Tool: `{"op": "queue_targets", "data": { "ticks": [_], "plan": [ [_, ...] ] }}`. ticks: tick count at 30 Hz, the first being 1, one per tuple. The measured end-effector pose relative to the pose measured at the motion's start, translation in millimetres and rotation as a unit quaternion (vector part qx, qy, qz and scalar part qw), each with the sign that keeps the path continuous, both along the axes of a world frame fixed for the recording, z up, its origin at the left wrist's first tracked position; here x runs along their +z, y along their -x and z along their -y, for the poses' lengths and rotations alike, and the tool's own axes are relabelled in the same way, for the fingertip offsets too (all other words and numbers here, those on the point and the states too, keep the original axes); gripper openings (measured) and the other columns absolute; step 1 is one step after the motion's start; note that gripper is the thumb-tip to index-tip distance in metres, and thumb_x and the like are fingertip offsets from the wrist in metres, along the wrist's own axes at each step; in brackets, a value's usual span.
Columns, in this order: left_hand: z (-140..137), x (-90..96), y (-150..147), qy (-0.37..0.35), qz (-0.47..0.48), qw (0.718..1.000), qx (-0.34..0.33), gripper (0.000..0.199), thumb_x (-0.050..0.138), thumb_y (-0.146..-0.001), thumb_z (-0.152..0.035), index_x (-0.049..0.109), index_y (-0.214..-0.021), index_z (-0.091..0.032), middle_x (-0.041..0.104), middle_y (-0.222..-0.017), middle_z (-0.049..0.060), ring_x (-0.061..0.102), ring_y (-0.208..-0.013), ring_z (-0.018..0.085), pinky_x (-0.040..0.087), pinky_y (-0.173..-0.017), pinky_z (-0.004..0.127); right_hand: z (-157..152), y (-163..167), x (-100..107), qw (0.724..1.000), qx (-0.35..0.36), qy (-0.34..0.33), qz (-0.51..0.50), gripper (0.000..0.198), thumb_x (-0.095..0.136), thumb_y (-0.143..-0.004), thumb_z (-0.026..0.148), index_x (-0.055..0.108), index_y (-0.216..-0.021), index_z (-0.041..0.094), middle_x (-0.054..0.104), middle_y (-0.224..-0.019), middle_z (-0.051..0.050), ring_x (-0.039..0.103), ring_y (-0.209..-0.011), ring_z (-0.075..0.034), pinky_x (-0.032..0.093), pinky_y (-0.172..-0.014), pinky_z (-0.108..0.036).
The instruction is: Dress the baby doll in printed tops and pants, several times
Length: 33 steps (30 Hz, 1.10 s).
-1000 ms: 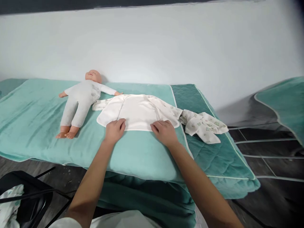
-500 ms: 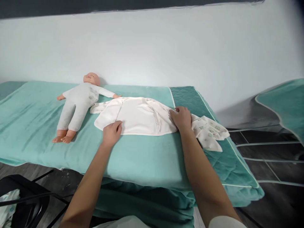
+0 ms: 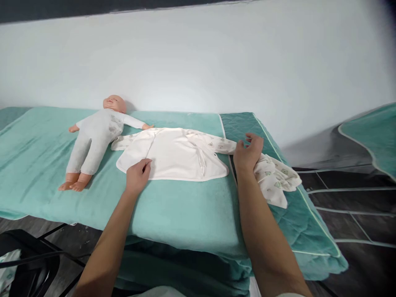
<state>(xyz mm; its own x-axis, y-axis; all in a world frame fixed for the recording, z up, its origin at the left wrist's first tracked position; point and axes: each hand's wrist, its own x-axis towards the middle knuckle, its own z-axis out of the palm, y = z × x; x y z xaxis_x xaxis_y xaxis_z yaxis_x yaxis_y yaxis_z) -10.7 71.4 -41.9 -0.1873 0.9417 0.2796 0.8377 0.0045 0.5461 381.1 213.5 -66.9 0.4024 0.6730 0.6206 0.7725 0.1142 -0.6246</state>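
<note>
A white baby shirt (image 3: 176,154) lies spread out with its inside facing up, printed sleeves stretched to both sides. My left hand (image 3: 138,175) is closed at the lower left hem, its thumb and fingers pressed together on the cloth. Beside the end of the right sleeve (image 3: 221,144) is my right hand (image 3: 249,152), its fingers loosely bent and apart, with nothing visible in them. Just right of that hand sits a crumpled printed baby garment (image 3: 274,177). A baby doll (image 3: 95,132) in a white suit lies on its back left of the shirt.
Everything lies on a bed with a green cover (image 3: 185,214), a darker quilted part (image 3: 309,231) at its right. A white wall (image 3: 198,70) stands behind. A black chair (image 3: 31,255) is at the lower left, and a metal frame with green cloth (image 3: 371,140) at the right.
My right hand has moved off the shirt's right side, outward to the sleeve's end. The right sleeve now lies straight and flat. My left hand stays at the hem.
</note>
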Motion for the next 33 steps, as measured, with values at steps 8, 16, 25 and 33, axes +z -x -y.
{"op": "queue_targets", "data": {
  "ticks": [8, 16, 25, 33],
  "plan": [
    [1, 0.6, -1, 0.000, 0.006, 1.000, -0.001, 0.033, 0.048, -0.095, -0.034, 0.074, -0.110, -0.022, 0.075, -0.082, 0.002, 0.067, -0.076, 0.019, 0.044, -0.071, 0.028, 27, 50, 1, 0.940, 0.299, 0.117, 0.115, 0.043, 0.047, -0.099, 0.039, 0.062, -0.132, 0.017, 0.065, -0.138, -0.016, 0.056, -0.133, -0.031, 0.042, -0.115, -0.051],
    [1, -1.6, 2, 0.000, -0.001, 1.000, -0.002, 0.033, 0.048, -0.096, -0.034, 0.074, -0.112, -0.022, 0.076, -0.084, 0.002, 0.067, -0.076, 0.019, 0.045, -0.072, 0.028, 19, 40, -8, 0.956, 0.186, 0.185, 0.131, 0.047, 0.046, -0.098, 0.037, 0.061, -0.135, 0.013, 0.061, -0.144, -0.020, 0.055, -0.134, -0.035, 0.041, -0.114, -0.055],
    [-2, -2.9, 0, 0.010, -0.029, 1.000, 0.000, 0.033, 0.047, -0.097, -0.032, 0.073, -0.114, -0.022, 0.077, -0.088, 0.002, 0.069, -0.081, 0.020, 0.044, -0.073, 0.028, 42, 71, 19, 0.949, 0.265, 0.087, 0.147, 0.040, 0.049, -0.098, 0.036, 0.061, -0.133, 0.019, 0.064, -0.138, -0.013, 0.056, -0.131, -0.030, 0.045, -0.112, -0.048],
    [-3, -3.2, -2, 0.018, -0.040, 0.999, 0.007, 0.032, 0.047, -0.098, -0.032, 0.073, -0.114, -0.023, 0.078, -0.090, 0.003, 0.070, -0.083, 0.021, 0.043, -0.074, 0.029, 8, 120, 44, 0.913, 0.198, 0.265, 0.239, 0.032, 0.051, -0.095, 0.030, 0.066, -0.122, 0.020, 0.066, -0.129, -0.017, 0.058, -0.119, -0.036, 0.052, -0.093, -0.049]
  ]
}}
